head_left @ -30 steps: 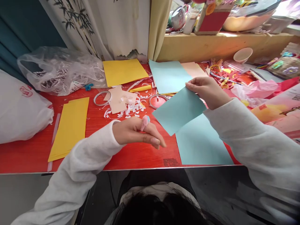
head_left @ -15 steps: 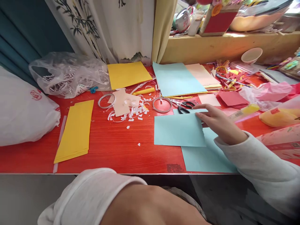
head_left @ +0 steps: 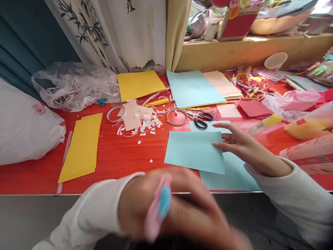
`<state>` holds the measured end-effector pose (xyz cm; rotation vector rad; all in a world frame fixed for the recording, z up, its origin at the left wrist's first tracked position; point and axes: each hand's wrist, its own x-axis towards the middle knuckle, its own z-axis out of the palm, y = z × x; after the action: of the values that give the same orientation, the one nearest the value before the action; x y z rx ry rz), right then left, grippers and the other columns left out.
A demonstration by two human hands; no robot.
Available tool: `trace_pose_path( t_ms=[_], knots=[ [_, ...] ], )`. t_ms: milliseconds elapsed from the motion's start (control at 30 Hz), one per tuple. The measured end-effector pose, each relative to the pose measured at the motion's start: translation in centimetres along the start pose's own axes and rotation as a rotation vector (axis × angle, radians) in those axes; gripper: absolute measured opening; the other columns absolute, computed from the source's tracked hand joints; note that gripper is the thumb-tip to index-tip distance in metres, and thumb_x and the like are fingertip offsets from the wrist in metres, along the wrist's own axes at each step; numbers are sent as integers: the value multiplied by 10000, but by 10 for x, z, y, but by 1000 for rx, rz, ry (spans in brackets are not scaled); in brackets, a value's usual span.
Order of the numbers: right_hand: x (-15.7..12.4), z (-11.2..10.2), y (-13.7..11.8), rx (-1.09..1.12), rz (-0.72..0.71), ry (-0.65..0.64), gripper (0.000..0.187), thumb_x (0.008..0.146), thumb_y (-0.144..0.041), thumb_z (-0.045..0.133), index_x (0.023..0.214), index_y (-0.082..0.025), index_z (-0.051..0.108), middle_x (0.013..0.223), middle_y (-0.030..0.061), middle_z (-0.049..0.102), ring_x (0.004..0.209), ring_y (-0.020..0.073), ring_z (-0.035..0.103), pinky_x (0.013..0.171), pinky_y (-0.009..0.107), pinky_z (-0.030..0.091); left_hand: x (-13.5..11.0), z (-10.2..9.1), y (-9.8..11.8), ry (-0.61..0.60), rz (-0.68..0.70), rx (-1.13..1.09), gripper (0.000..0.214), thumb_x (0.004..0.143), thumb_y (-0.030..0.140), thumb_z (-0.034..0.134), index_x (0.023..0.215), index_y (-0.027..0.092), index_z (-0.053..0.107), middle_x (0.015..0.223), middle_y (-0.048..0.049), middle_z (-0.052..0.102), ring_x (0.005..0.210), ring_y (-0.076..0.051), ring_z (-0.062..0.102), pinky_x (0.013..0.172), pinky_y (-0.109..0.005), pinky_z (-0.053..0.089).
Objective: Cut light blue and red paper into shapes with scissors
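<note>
Blue sheet (head_left: pixel 192 150) at centre-right: touch lightly with your right hand (head_left: pixel 247 150) to avoid creasing; whether its grip or your blurred left hand (head_left: pixel 186 216) is closed cannot be told.

- Bright light from upper right, catching the ledge (head_left: pixel 223 52)
- Pale glare on the tabletop (head_left: pixel 130 154) at right
- Teal curtain (head_left: pixel 23 34) dim
- Left hand (head_left: pixel 182 205) motion-blurred; sheet (head_left: pixel 191 151) sharper
</note>
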<state>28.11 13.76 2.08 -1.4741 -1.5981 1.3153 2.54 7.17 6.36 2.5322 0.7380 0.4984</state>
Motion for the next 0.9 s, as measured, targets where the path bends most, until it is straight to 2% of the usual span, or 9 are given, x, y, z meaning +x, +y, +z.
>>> trace_pose_path(
  t_ms=[67, 100, 167, 333, 433, 533, 600, 700, 900],
  knots=[
    [-5, 2, -6, 82, 68, -4, 608, 639, -414, 691, 1175, -243, 458, 562, -65, 375, 542, 97, 415, 485, 222, 383, 7, 16, -15, 114, -26, 162, 490, 845, 466, 398, 1238, 192, 504, 1274, -74, 522, 1240, -192, 410, 1054, -301, 342],
    [-8, 3, -8, 129, 103, 9, 613, 628, -402, 705, 1173, -248, 470, 576, -60, 396, 555, 93, 427, 488, 211, 386, 11, 25, -24, 158, -31, 302, 639, 792, 538, 448, 1270, 114, 457, 1331, -152, 448, 1287, -267, 333, 1080, -411, 287],
    [-12, 7, -11, 222, 181, 33, 620, 614, -392, 722, 1175, -261, 492, 650, -39, 452, 607, 91, 467, 512, 197, 409, 17, 38, -40, 157, -13, 454, 675, 791, 513, 471, 1306, 85, 390, 1375, -185, 378, 1312, -314, 266, 1071, -487, 264],
    [-23, 14, -9, 336, 298, -65, 786, 637, -324, 717, 1330, -292, 348, 621, -50, 410, 597, 102, 478, 524, 216, 444, 23, 50, -62, 220, -11, 466, 422, 899, 265, 317, 1247, 63, 443, 1250, -149, 533, 1222, -213, 435, 1009, -338, 403],
    [-29, 16, -6, 314, 244, -87, 841, 680, -309, 684, 1386, -303, 226, 560, -71, 372, 538, 98, 444, 493, 217, 412, 22, 54, -61, 199, -14, 384, 454, 893, 372, 339, 1227, 95, 473, 1247, -130, 540, 1222, -217, 436, 1005, -349, 410],
    [-31, 17, -4, 232, 159, -20, 799, 709, -323, 658, 1384, -302, 231, 535, -70, 384, 495, 89, 404, 448, 206, 350, 21, 54, -55, 154, -35, 239, 719, 756, 605, 437, 1264, 95, 436, 1305, -152, 479, 1260, -247, 383, 1036, -381, 371],
    [-31, 17, -4, 202, 101, -6, 814, 719, -334, 642, 1392, -319, 185, 528, -67, 389, 473, 96, 385, 423, 214, 320, 22, 51, -53, 161, -69, 150, 723, 753, 588, 466, 1287, 104, 406, 1316, -150, 467, 1256, -221, 393, 1046, -360, 358],
    [-31, 17, -8, 185, 40, -20, 852, 720, -390, 623, 1399, -354, 110, 546, -56, 407, 441, 111, 377, 382, 228, 296, 22, 43, -56, 206, -63, 60, 533, 828, 424, 476, 1280, 147, 420, 1296, -115, 497, 1232, -170, 428, 1044, -325, 360],
    [-30, 8, -17, 88, -12, 14, 742, 717, -459, 600, 1371, -343, 268, 482, -66, 244, 393, 95, 252, 366, 223, 182, 17, 28, -58, 157, -11, -166, 357, 807, 343, 536, 1120, 179, 586, 1315, -98, 479, 1207, -196, 459, 1017, -316, 397]
  ],
)
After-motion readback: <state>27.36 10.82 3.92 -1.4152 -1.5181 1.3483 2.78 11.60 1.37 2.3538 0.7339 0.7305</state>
